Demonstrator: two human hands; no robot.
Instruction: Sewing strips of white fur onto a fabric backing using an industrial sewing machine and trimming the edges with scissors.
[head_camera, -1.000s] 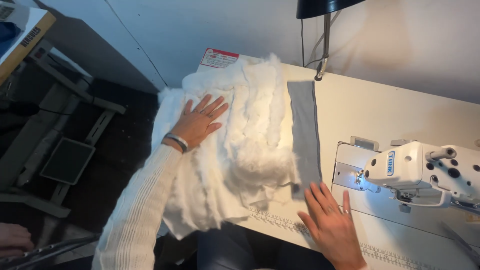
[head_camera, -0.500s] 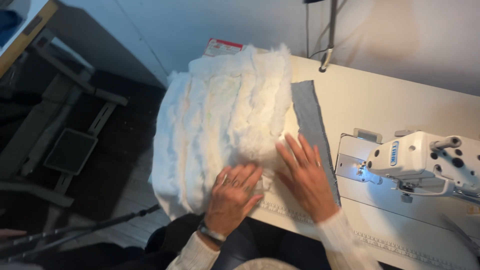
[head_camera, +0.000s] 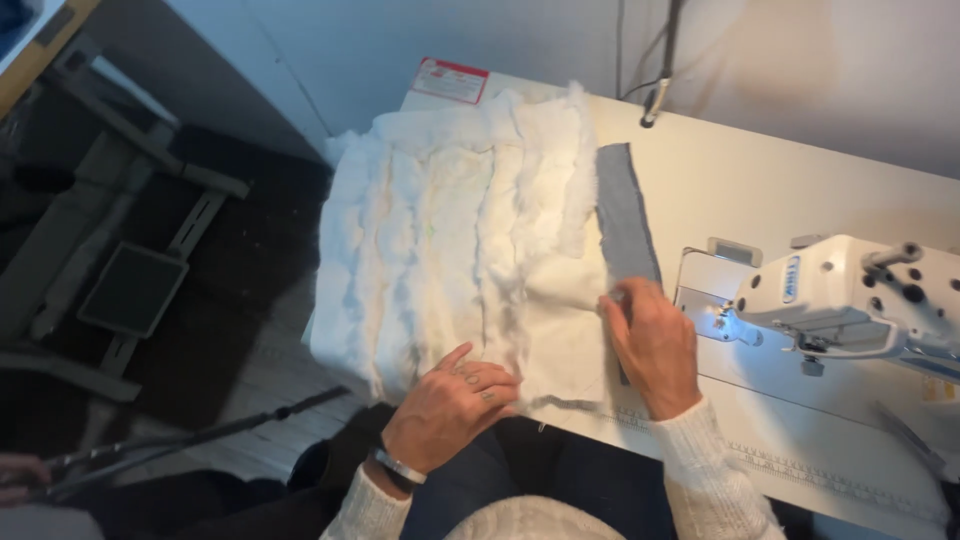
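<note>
White, fluffy fabric pieces (head_camera: 450, 230) lie stacked on the pale sewing table (head_camera: 800, 170), spilling over its left edge, with a grey strip (head_camera: 625, 210) just to their right and the sewing machine (head_camera: 850, 300) further right. Her left hand (head_camera: 450, 405) rests on the near edge of the stack, fingers curled loosely and gripping nothing, while the right hand (head_camera: 650, 345) pinches the stack's right edge beside the grey strip. Lifting from that one edge could, I think, drag the overhanging layers askew or let them slide off the left side.
</note>
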